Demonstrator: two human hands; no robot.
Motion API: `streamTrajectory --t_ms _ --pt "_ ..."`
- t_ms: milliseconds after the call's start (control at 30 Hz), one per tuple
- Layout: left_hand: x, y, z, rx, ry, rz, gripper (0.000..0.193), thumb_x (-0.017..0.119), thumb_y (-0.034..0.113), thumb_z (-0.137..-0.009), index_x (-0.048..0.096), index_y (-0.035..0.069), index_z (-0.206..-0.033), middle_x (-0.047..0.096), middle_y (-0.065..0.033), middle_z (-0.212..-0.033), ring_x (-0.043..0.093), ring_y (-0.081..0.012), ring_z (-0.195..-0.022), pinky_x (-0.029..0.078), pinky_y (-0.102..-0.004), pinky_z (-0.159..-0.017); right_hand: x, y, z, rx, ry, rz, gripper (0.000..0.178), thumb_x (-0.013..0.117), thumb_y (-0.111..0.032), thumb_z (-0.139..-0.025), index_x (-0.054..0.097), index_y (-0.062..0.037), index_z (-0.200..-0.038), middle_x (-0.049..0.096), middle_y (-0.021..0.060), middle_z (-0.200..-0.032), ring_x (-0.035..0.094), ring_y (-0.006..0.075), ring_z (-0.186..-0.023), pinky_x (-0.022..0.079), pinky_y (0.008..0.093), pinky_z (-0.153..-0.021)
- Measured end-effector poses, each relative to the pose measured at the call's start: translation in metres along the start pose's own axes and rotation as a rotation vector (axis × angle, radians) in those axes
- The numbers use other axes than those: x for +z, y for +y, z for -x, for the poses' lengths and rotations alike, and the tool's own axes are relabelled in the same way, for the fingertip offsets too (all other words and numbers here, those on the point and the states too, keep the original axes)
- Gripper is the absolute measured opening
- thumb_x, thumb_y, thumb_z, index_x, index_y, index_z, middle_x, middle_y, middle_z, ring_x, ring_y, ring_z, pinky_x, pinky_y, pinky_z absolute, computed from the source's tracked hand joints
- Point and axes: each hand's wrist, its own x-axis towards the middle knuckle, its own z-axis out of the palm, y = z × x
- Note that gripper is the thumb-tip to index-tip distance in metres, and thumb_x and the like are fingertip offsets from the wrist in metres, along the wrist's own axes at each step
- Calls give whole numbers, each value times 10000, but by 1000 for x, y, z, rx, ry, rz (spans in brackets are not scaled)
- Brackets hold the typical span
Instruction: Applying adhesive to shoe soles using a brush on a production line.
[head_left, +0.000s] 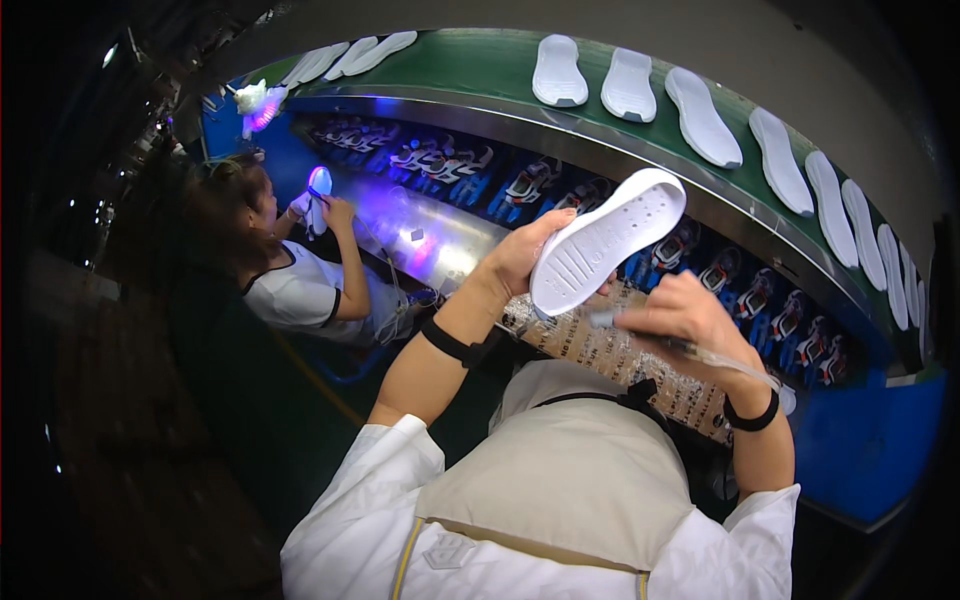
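My left hand [528, 250] grips a white shoe sole [608, 240] by its edge, thumb along the near side. The sole is tilted up, its molded face with grooves and small round holes toward me. Below and to the right of it, my right hand [690, 318] is closed around a brush [604, 319] with a pale grey tip. A clear tube [735, 362] runs from the brush along my wrist. The brush tip is close to the sole's lower edge, apparently apart from it. Motion blurs the right fingers a little.
White soles [700, 115] lie along a green conveyor belt [470, 70] above. Shoe uppers [755, 292] stand in a row on the shelf beneath it. A bench covered in printed wrap [570, 335] is under my hands. At left a co-worker [310, 280] holds another sole under violet light.
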Motion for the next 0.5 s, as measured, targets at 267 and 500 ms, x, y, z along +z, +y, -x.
streamTrajectory --t_ms 267,500 --pt "-25 43 -4 337 -46 203 788 337 590 -1028 414 10 -1556 633 -324 -1241 713 -427 -1012 652 -502 -706 16 4 34 249 295 -205 331 857 -107 -781 782 -75 -1101 626 45 -779 565 218 -723 408 352 -708" --pt "-77 153 -70 779 431 567 864 255 633 -1076 343 -116 -1499 447 -347 -1473 524 -502 -1313 531 -553 -1082 34 16 30 324 287 -311 297 822 -53 -802 777 -40 -1095 634 88 -785 570 244 -726 441 363 -722"
